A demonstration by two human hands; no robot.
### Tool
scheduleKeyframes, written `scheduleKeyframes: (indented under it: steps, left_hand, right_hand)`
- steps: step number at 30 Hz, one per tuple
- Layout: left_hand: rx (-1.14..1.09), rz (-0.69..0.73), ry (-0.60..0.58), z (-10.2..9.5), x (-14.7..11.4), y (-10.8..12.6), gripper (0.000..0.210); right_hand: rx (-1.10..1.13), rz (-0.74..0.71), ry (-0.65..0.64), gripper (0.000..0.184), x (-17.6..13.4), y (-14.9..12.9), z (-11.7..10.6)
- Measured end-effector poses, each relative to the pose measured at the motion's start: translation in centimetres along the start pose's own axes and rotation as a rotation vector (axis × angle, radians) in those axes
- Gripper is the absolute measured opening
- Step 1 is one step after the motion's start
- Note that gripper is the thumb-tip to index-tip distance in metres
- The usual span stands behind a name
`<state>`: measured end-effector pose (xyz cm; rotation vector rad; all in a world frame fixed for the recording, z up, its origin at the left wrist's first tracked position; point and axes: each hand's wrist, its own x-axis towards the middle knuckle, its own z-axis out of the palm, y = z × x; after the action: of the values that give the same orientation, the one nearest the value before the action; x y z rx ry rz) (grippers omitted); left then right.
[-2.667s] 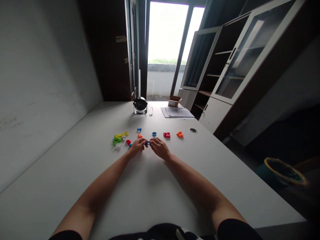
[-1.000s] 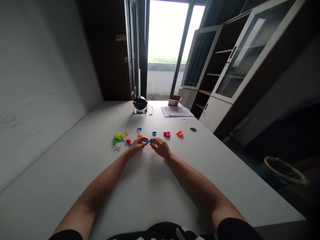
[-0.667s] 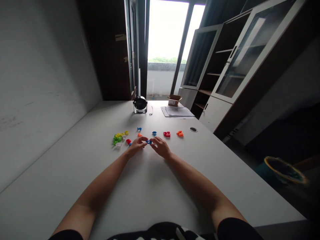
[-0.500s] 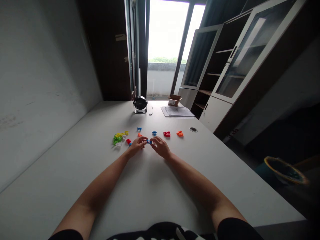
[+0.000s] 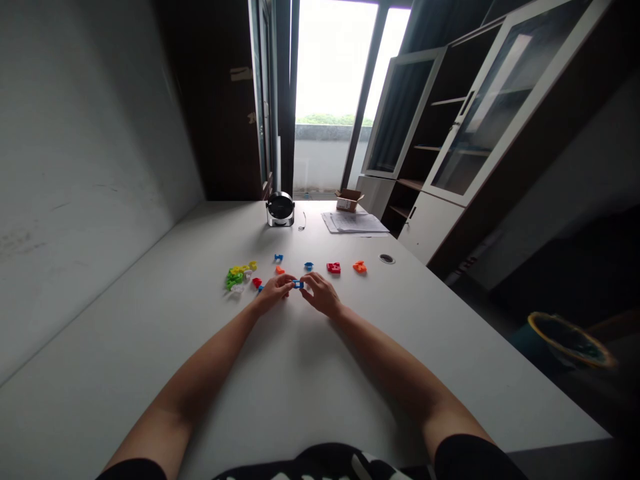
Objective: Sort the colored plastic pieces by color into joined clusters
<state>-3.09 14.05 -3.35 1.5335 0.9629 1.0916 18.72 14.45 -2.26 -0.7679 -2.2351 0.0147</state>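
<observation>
Between my two hands is a small blue plastic piece (image 5: pixel 298 284), with an opening through its middle. My left hand (image 5: pixel 273 292) pinches its left end, and my right hand (image 5: pixel 321 293) grips the right end with thumb and fingers. Just beyond the hands lie an orange piece (image 5: pixel 280 270) and a blue piece (image 5: pixel 309 266). A red piece (image 5: pixel 257 283) and another blue piece (image 5: pixel 261 289) are beside my left hand, the latter partly hidden by it. Farther right sit a red block (image 5: pixel 333 268) and an orange piece (image 5: pixel 360 267).
Yellow pieces (image 5: pixel 243 269), green pieces (image 5: pixel 233 278) and white pieces (image 5: pixel 237 289) form a cluster on the left. One blue piece (image 5: pixel 279 257) lies farther back. A round black device (image 5: pixel 281 208), papers (image 5: pixel 356 223) and an open cardboard box (image 5: pixel 349 199) stand at the table's far end.
The blue piece between my hands has turned slightly, so its opening shows more clearly. Both hands stay in nearly the same place, and the other pieces have not moved.
</observation>
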Motion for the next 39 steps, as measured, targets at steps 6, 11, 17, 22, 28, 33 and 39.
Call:
scheduleKeyframes:
  steps: [6, 11, 17, 22, 28, 33, 39]
  left_hand:
    - [-0.009, 0.016, 0.001, 0.11, -0.06, 0.06, 0.045]
    - [-0.021, 0.009, 0.007, 0.08, -0.18, 0.31, 0.041]
    - [-0.01, 0.007, 0.023, 0.01, -0.09, 0.59, 0.041]
    - [-0.004, -0.004, 0.009, -0.11, -0.08, 0.32, 0.043]
    - [-0.014, 0.014, 0.005, -0.05, -0.14, 0.38, 0.045]
    - [-0.054, 0.01, 0.021, 0.12, -0.22, 0.74, 0.047]
    - [-0.073, 0.024, 0.017, 0.24, -0.25, 0.85, 0.044]
  right_hand:
    - [-0.019, 0.052, 0.033, 0.021, -0.03, -0.01, 0.01]
    - [-0.029, 0.052, 0.049, 0.016, -0.04, 0.1, 0.09]
    - [-0.029, 0.009, 0.015, 0.014, 0.03, 0.04, 0.06]
    - [-0.028, -0.016, 0.003, 0.016, 0.05, 0.05, -0.03]
    - [-0.004, -0.005, 0.003, 0.019, 0.12, -0.29, -0.28]
    - [0.041, 0.048, 0.025, 0.02, 0.07, -0.38, -0.27]
    - [0.1, 0.085, 0.057, 0.017, -0.03, 0.28, 0.17]
